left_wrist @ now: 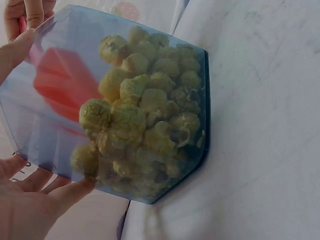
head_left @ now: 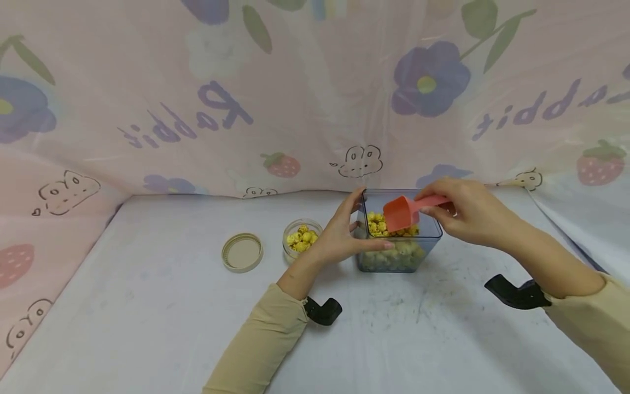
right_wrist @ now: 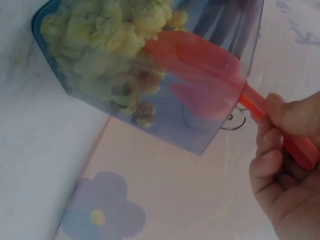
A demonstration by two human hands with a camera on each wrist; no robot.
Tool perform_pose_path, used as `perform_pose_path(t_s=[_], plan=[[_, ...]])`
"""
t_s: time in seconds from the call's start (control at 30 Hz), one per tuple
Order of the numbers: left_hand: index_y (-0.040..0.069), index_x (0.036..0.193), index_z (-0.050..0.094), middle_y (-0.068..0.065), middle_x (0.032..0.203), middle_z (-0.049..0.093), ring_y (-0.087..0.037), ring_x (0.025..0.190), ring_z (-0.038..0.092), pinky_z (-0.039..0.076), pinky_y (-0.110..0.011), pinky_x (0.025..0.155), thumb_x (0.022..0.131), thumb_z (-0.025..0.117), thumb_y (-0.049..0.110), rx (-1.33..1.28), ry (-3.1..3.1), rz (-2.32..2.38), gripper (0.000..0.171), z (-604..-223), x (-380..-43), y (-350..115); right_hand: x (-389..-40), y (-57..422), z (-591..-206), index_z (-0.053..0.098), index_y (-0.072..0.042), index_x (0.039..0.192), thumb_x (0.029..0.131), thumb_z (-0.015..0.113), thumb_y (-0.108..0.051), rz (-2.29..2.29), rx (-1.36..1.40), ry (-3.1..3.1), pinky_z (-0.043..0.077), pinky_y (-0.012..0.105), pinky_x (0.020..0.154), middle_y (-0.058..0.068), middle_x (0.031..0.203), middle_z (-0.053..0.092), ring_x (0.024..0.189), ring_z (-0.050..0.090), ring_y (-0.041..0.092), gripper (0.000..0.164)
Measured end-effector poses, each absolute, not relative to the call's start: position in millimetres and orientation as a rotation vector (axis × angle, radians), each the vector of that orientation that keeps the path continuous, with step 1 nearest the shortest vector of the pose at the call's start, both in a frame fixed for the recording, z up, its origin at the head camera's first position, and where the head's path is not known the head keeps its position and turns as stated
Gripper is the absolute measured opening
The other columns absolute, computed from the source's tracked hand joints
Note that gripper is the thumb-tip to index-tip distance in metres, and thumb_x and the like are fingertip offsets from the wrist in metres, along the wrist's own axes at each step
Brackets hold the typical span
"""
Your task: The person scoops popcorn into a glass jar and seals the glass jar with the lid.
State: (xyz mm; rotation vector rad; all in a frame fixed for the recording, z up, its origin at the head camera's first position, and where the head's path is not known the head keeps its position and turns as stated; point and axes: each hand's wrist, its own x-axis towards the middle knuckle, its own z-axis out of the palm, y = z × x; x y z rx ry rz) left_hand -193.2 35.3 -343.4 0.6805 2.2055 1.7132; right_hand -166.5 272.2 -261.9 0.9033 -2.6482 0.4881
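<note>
"Coral scoop: bowl inside the clear bin, above or against the popcorn. I cannot confirm contact. What do the other views add?"

"The right wrist view shows the handle in full: the right hand grasps it, fingers curled, thumb along it. The left wrist view shows, through the wall, how deep the popcorn lies. Only the head view shows the small jar, with popcorn inside, and the round lid beside it."

"Scoop's orientation?"

"Long axis runs from the right hand toward the person's left, slightly nearer the body, bowl end tilted down."

"Position relative to the hand?"

"Bowl lies left of the right hand; the handle crosses the bin's right rim."

"And the left hand?"

"Holding the bin at its left side, thumb on the front wall."
</note>
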Motion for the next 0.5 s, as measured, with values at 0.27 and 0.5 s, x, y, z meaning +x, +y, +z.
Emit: perform_pose_path(t_s=[0.27,0.5], plan=[[0.032,0.153,0.012,-0.001,0.159,0.018,-0.017,0.144,0.024,0.036,-0.039,0.112,0.072,0.085,0.022,0.665,2.197,1.734,0.109,-345.7,-192.7,35.5,-169.9,285.1,-262.8,0.070,-0.009,0.096,0.078,0.075,0.002,0.547,0.947,-2.669,0.038,0.020,0.049,-0.006,0.076,0.062,0.061,0.043,0.000,0.023],[0.035,0.152,0.014,0.001,0.158,0.020,-0.015,0.143,0.025,0.037,-0.036,0.111,0.071,0.086,0.022,0.648,2.193,1.747,0.109,-344.4,-192.9,35.8,-173.7,288.5,-256.9,0.070,-0.008,0.097,0.077,0.074,0.004,0.561,1.032,-2.684,0.037,0.019,0.049,-0.006,0.080,0.064,0.062,0.044,-0.001,0.024]])
